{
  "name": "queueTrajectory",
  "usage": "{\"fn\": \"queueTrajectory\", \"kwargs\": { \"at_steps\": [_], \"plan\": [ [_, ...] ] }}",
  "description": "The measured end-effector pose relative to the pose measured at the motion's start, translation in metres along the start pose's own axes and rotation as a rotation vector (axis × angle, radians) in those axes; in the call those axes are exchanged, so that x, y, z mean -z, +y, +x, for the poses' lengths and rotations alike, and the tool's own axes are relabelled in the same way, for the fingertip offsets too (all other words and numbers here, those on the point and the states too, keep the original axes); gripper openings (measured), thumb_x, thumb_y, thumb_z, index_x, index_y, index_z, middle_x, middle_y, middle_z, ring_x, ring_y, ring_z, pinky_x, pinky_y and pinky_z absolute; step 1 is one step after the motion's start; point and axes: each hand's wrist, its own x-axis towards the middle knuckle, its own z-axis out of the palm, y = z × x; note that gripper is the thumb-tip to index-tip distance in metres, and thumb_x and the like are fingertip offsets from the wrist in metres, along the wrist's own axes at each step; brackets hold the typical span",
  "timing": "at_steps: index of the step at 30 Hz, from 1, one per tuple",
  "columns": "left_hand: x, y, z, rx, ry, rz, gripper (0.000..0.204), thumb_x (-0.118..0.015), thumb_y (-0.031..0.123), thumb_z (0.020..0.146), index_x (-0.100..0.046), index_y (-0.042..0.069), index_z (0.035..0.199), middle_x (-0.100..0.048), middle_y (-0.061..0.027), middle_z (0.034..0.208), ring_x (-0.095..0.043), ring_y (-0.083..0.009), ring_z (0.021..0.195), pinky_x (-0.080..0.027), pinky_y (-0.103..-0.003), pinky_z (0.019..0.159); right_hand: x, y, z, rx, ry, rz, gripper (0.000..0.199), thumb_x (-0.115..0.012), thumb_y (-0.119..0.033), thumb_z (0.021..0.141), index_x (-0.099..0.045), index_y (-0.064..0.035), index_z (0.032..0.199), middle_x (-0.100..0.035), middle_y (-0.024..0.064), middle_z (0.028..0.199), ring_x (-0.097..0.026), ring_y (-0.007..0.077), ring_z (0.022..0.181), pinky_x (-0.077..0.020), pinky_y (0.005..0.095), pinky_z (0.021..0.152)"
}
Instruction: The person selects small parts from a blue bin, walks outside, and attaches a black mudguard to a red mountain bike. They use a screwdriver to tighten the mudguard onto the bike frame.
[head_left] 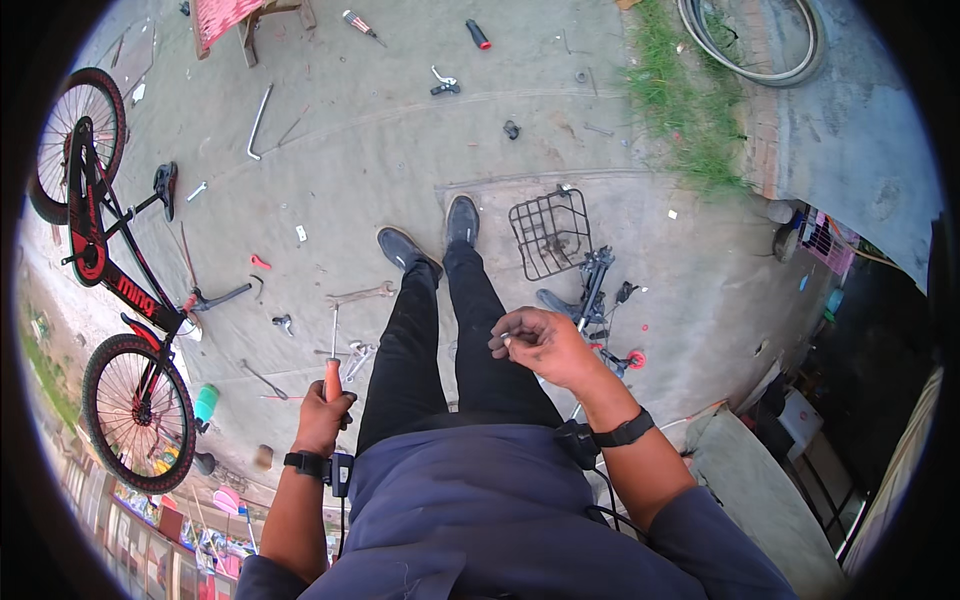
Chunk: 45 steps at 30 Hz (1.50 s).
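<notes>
My left hand (318,422) is closed round the orange handle of a screwdriver (332,380), whose thin metal shaft points away from me, above the ground left of my legs. In front of my right thigh, my right hand (545,348) is raised with thumb and fingertips pinched together. A tiny pale thing shows at those fingertips, too small to name. A large open-ended wrench (362,294) lies on the ground beyond the screwdriver's tip. Close to it are a small silvery metal part (360,358) and a dark-and-silver part (284,324).
A black-and-red bicycle (125,285) lies at the left. Right of my feet are a black wire basket (548,235) and a heap of bicycle parts (595,290). Farther off lie a bent metal bar (260,122), a brake lever (445,82), another screwdriver (362,26) and a tyre (800,65).
</notes>
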Motion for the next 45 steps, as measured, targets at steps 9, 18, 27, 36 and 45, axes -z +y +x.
{"fn": "queueTrajectory", "kwargs": {
  "at_steps": [9, 18, 27, 36, 45],
  "plan": [
    [0.003, 0.036, 0.019, -0.132, 0.077, -0.054, 0.029, -0.069, 0.006, 0.086, -0.049, 0.002, 0.106, -0.061, -0.0048, 0.082, -0.052, -0.0100, 0.056, -0.044, -0.025, 0.049, 0.045, 0.025, 0.126, -0.082, 0.021, -0.194, 0.023, -0.062, -0.023, 0.098, -0.061, -0.0005, 0.095, -0.066, 0.0070, 0.083, -0.067, 0.0150, 0.072, -0.0535, 0.0279, 0.060],
    [0.071, 0.010, 0.170, -0.044, 0.262, 0.135, 0.025, -0.068, 0.008, 0.085, -0.051, 0.001, 0.103, -0.058, -0.0048, 0.079, -0.053, -0.0113, 0.055, -0.044, -0.026, 0.049, 0.106, 0.152, 0.374, -0.138, 0.196, -0.846, 0.022, -0.068, -0.025, 0.087, -0.072, -0.0091, 0.102, -0.072, 0.0137, 0.092, -0.069, 0.0298, 0.085, -0.0538, 0.0384, 0.079],
    [0.114, -0.039, 0.278, -0.013, 0.380, 0.520, 0.038, -0.072, 0.025, 0.085, -0.058, -0.001, 0.108, -0.062, -0.0083, 0.080, -0.059, -0.0203, 0.073, -0.050, -0.034, 0.070, 0.121, 0.236, 0.527, -0.152, 0.403, -0.994, 0.029, -0.068, -0.032, 0.087, -0.072, -0.0045, 0.095, -0.071, 0.0188, 0.093, -0.067, 0.0368, 0.089, -0.0535, 0.0444, 0.078],
    [0.098, -0.011, 0.311, 0.057, 0.461, 0.422, 0.041, -0.084, 0.028, 0.078, -0.056, 0.001, 0.092, -0.062, -0.0042, 0.079, -0.058, -0.0127, 0.072, -0.048, -0.030, 0.067, 0.113, 0.258, 0.551, -0.112, 0.451, -1.138, 0.029, -0.072, -0.029, 0.082, -0.071, -0.0011, 0.090, -0.070, 0.0198, 0.091, -0.067, 0.0377, 0.088, -0.0541, 0.0473, 0.076],
    [0.084, 0.029, 0.242, 0.007, 0.312, 0.137, 0.032, -0.075, 0.008, 0.080, -0.052, 0.001, 0.100, -0.060, -0.0056, 0.080, -0.058, -0.0131, 0.059, -0.048, -0.027, 0.050, 0.058, 0.108, 0.471, -0.048, 0.170, -0.092, 0.017, -0.064, -0.021, 0.086, -0.062, -0.0051, 0.080, -0.053, -0.0006, 0.065, -0.050, 0.0105, 0.054, -0.0378, 0.0269, 0.049]
  ]
}}
